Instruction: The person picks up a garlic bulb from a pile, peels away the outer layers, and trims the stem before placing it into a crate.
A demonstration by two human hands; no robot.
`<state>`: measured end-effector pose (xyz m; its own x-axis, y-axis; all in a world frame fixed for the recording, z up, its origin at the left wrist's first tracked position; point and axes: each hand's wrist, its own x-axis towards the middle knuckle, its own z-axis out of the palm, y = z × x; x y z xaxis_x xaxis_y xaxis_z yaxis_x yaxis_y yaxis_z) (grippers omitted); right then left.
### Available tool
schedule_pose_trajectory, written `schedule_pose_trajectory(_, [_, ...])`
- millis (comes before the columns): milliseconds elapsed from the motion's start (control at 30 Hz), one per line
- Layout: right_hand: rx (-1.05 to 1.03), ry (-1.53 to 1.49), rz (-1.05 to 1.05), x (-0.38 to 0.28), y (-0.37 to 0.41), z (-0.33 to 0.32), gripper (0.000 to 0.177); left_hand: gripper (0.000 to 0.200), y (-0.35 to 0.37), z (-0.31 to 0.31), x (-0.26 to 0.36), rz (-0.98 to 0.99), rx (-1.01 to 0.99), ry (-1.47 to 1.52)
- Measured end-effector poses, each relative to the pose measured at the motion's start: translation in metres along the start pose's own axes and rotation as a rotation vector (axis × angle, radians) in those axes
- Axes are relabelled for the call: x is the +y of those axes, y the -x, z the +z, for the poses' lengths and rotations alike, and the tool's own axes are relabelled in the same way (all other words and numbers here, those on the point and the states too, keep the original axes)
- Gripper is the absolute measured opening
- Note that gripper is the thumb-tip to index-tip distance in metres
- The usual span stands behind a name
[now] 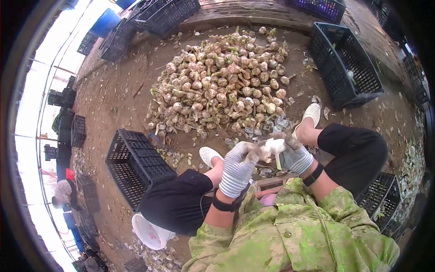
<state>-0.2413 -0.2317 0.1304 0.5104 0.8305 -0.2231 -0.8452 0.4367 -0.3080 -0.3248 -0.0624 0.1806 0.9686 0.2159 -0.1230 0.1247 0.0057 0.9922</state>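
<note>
A peeled white garlic bulb is held up in front of my lap, its green stem pointing down. My right hand, in a striped glove with a dirty palm side, is closed around the bulb and stem. Opposite it, my left hand, gloved the same way, pinches at the bulb's left side, where darker skin shows between the fingers. Whether a loose strip of skin is in that pinch is hard to make out. Beyond both hands lies a large heap of unpeeled garlic with dirt and short stems.
A black crate stands left of my legs, another crate at the far right, and one by my right hip. A white bucket sits behind my left leg. Peelings litter the dirt floor. Another person is at far left.
</note>
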Motion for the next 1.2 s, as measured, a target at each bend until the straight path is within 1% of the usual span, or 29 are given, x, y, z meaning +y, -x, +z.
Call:
schedule_pose_trajectory(33, [0.064, 0.014, -0.009, 0.001, 0.002, -0.003, 0.073, 0.015, -0.003, -0.006, -0.005, 0.199, -0.006, -0.144])
schedule_pose_trajectory(67, [0.129, 0.027, -0.017, 0.002, 0.003, -0.008, 0.071, 0.015, -0.004, -0.009, -0.009, 0.199, -0.010, -0.144])
schedule_pose_trajectory(133, [0.056, -0.029, -0.026, 0.001, 0.003, -0.018, 0.068, 0.023, -0.007, -0.008, 0.001, 0.380, 0.150, -0.669])
schedule_pose_trajectory(167, [0.065, -0.063, -0.012, 0.000, 0.003, -0.019, 0.066, 0.029, 0.003, 0.001, 0.016, 0.075, 0.134, -0.495])
schedule_pose_trajectory(200, [0.074, -0.098, 0.004, 0.000, 0.003, -0.019, 0.064, 0.029, 0.003, 0.007, 0.018, 0.076, 0.134, -0.495])
schedule_pose_trajectory(267, [0.049, -0.042, -0.009, 0.001, 0.002, -0.018, 0.063, 0.034, 0.004, 0.019, 0.019, 0.315, 0.111, -0.637])
schedule_pose_trajectory(300, [0.097, 0.026, -0.057, 0.006, 0.000, -0.014, 0.064, 0.031, 0.000, 0.029, 0.024, 0.425, 0.125, -0.624])
schedule_pose_trajectory(400, [0.145, 0.151, -0.090, 0.005, 0.006, -0.004, 0.071, 0.026, -0.014, 0.033, 0.008, 0.408, 0.043, -0.649])
schedule_pose_trajectory(433, [0.062, -0.008, -0.005, 0.003, 0.009, -0.007, 0.074, 0.012, -0.017, 0.030, 0.008, 0.024, 0.083, -0.023])
schedule_pose_trajectory(467, [-0.020, -0.166, 0.079, 0.000, 0.013, -0.010, 0.076, 0.010, -0.022, 0.019, 0.010, 0.189, 0.171, -0.262])
schedule_pose_trajectory(500, [-0.104, -0.164, 0.098, -0.005, 0.013, -0.009, 0.082, 0.012, -0.023, 0.006, 0.009, 0.012, 0.204, -0.004])
schedule_pose_trajectory(533, [-0.097, -0.165, 0.090, -0.007, 0.016, -0.006, 0.082, 0.013, -0.023, -0.003, 0.009, -0.169, 0.235, 0.251])
schedule_pose_trajectory(600, [-0.175, -0.326, 0.113, -0.008, 0.015, 0.003, 0.084, 0.028, -0.022, -0.013, 0.010, -0.117, 0.236, 0.130])
schedule_pose_trajectory(633, [-0.170, -0.240, 0.124, -0.010, 0.010, 0.002, 0.088, 0.040, -0.020, -0.015, 0.010, -0.089, 0.198, -0.015])
schedule_pose_trajectory(667, [-0.178, -0.241, 0.131, -0.006, 0.005, -0.005, 0.088, 0.046, -0.017, -0.018, 0.000, 0.170, 0.170, -0.416])
schedule_pose_trajectory(733, [-0.199, -0.009, 0.146, -0.001, -0.008, -0.004, 0.092, 0.051, -0.007, -0.008, 0.019, 0.394, 0.059, -0.394])
schedule_pose_trajectory(767, [-0.017, 0.136, 0.141, 0.003, -0.004, 0.013, 0.094, 0.048, -0.002, 0.002, 0.008, 0.224, -0.073, -0.193])
schedule_pose_trajectory(800, [-0.081, 0.102, 0.133, 0.023, -0.006, -0.009, 0.090, 0.046, 0.004, 0.011, -0.008, 0.052, -0.206, 0.012])
schedule_pose_trajectory(833, [-0.001, 0.183, 0.157, 0.030, -0.007, -0.012, 0.085, 0.045, 0.007, 0.013, -0.015, 0.338, -0.140, -0.510])
schedule_pose_trajectory(867, [0.078, 0.265, 0.179, 0.035, -0.009, -0.015, 0.080, 0.045, 0.008, 0.010, -0.021, 0.333, -0.140, -0.510])
schedule_pose_trajectory(900, [0.044, 0.241, 0.102, 0.046, -0.016, -0.037, 0.075, 0.043, 0.005, 0.006, -0.018, 0.030, -0.122, -0.090])
schedule_pose_trajectory(933, [0.046, 0.237, 0.109, 0.041, -0.015, -0.029, 0.075, 0.041, 0.004, 0.000, -0.016, -0.274, -0.092, 0.331])
schedule_pose_trajectory(967, [0.097, 0.250, 0.128, 0.031, -0.014, -0.021, 0.076, 0.028, 0.006, -0.028, -0.040, -0.009, 0.120, -0.148])
schedule_pose_trajectory(1000, [0.149, 0.259, 0.144, 0.024, -0.016, -0.016, 0.077, 0.026, 0.005, -0.055, -0.011, -0.061, 0.195, -0.553])
schedule_pose_trajectory(1033, [0.090, 0.230, 0.110, 0.022, -0.020, -0.032, 0.080, 0.032, 0.003, -0.089, -0.032, 0.060, 0.404, -0.034])
schedule_pose_trajectory(1067, [0.108, 0.166, 0.094, 0.017, -0.022, -0.031, 0.081, 0.036, 0.005, -0.105, -0.013, 0.095, 0.606, 0.660])
schedule_pose_trajectory(1100, [0.146, 0.170, 0.080, 0.017, -0.023, -0.034, 0.080, 0.038, 0.012, -0.142, -0.025, 0.373, 0.574, 1.106])
schedule_pose_trajectory(1133, [0.185, 0.174, 0.065, 0.016, -0.025, -0.038, 0.079, 0.037, 0.015, -0.161, -0.018, 0.406, 0.794, 1.111])
schedule_pose_trajectory(1200, [0.195, 0.172, 0.078, 0.019, -0.028, -0.044, 0.073, 0.037, 0.008, -0.152, -0.011, 0.278, 0.999, 0.998])
